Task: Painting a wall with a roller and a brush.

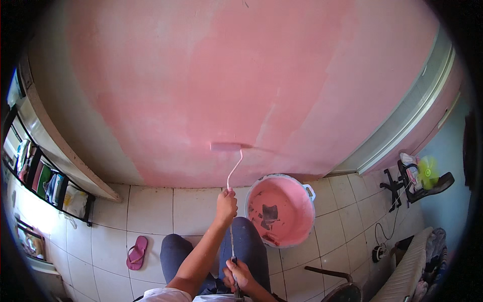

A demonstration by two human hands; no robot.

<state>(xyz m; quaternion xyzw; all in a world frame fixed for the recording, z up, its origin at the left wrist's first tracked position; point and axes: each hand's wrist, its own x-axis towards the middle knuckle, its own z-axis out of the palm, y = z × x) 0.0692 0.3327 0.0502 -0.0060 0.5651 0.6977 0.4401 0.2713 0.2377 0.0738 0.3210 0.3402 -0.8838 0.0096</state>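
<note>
A long-handled paint roller point(226, 147) rests against the lower part of a wall point(221, 75) patched in lighter and darker pink. My left hand point(227, 205) is wrapped round the pole just below the roller's bent wire frame. Lower down, close to my lap, my right hand point(239, 276) grips the same pole by its dark end. Beside my right knee stands a round tub point(297, 236) with a white handle, its inside coated in pink paint. Dark flat pieces point(270, 213) lie in the tub.
A maroon flip-flop point(137, 252) lies on the tiled floor point(108, 241) left of my knees. Shelves with cloth items point(45, 181) stand at far left. To the right are a door frame point(402, 131), a black chair with a green fan point(427, 172), a cord and a dark stool point(342, 292).
</note>
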